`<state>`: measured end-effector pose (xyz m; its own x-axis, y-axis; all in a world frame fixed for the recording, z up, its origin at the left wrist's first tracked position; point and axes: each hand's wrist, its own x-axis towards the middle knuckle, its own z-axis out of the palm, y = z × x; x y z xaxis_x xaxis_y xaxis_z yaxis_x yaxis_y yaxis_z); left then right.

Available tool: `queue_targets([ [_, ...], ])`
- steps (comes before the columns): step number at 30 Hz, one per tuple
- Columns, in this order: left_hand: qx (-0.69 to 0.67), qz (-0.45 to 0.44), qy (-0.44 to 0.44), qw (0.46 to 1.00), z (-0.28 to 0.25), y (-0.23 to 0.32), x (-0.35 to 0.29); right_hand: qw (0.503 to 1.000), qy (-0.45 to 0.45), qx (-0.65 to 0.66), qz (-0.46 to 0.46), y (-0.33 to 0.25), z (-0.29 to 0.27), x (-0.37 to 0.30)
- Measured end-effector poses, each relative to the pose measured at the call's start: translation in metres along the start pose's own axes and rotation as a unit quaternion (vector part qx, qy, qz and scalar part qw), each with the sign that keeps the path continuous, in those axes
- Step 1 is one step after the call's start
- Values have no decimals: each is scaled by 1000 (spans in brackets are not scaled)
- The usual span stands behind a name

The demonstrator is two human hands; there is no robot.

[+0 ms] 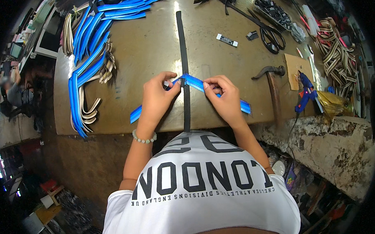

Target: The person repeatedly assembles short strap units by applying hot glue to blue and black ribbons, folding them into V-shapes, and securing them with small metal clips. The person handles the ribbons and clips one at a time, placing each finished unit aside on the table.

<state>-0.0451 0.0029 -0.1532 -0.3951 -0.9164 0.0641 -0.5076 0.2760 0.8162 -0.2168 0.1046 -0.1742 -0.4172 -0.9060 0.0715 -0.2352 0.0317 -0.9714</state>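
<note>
A blue webbing strap (194,82) with lighter stripes lies bent over a long black strap (182,43) that runs straight up the table from its front edge. My left hand (158,97) pinches the blue strap beside the crossing, its fingertips close to a small black piece there. A small pale and dark object (166,84) shows at those fingers, too small to name. On the other side of the crossing, my right hand (224,97) pinches the blue strap between thumb and fingers. The strap's two ends stick out beyond my wrists.
Blue straps (86,71) and cream striped straps hang in a bundle at the left. At the right are a hammer (273,89), a blue glue gun (305,92), scissors (271,42), a cardboard piece (297,70) and a tray of black buckles (272,11). A white eraser-like block (227,40) lies mid-table.
</note>
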Motion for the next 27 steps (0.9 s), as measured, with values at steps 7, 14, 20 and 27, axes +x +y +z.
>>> queue_targets([
  [7, -14, 21, -3, 1000, 6, -5, -2, 1000, -2, -8, -26, 4, 3, 1],
  [14, 0, -8, -12, 1000, 9, -5, -2, 937, -154, -154, -272, -12, -12, -20],
  [20, -10, -13, 2, 1000, 8, -4, -6, 886, -275, -265, -263, -14, -1, -44],
  [27, 1, 36, 3, 999, 9, -8, -9, 869, -243, -283, -324, -16, 5, -1],
])
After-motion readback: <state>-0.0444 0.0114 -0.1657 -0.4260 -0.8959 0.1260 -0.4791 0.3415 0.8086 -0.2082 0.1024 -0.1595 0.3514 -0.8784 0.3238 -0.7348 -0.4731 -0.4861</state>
